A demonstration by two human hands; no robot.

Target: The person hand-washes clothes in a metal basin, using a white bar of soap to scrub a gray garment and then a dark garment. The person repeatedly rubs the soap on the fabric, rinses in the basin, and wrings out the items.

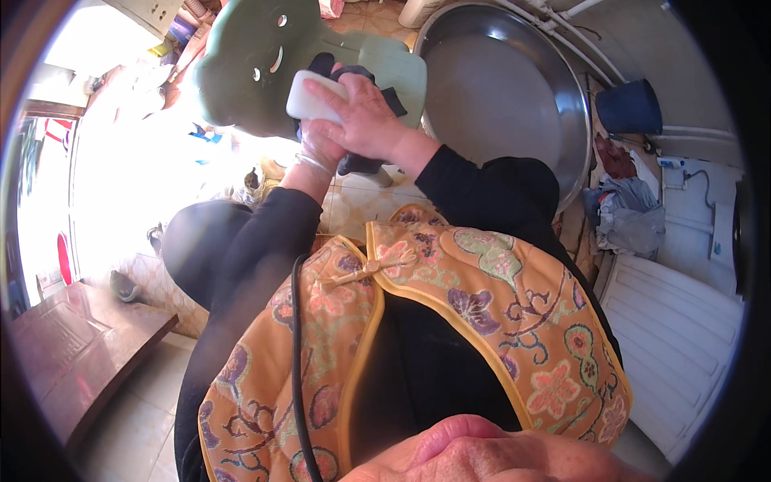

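Note:
My right hand [370,117] grips a smooth white bar [308,103], which looks like soap, with its fingers spread along the top. Just beneath it, my left hand [322,143], with a bracelet at the wrist, holds a dark cloth item [360,164], perhaps a sock. Parts of the cloth show above and below the hands, and the bar is against or very close to it. Some of the left fingers are hidden by the bar and the right hand. Behind both hands stands a green plastic stool or chair [241,66] with slots cut in it.
A large round metal basin [494,102] stands at the right. Beyond it are a dark blue bucket [629,107], piled cloths or bags [629,220] and a white ribbed panel [668,337]. At lower left is a brown wooden table [90,343]. White pipes [578,36] run along the wall.

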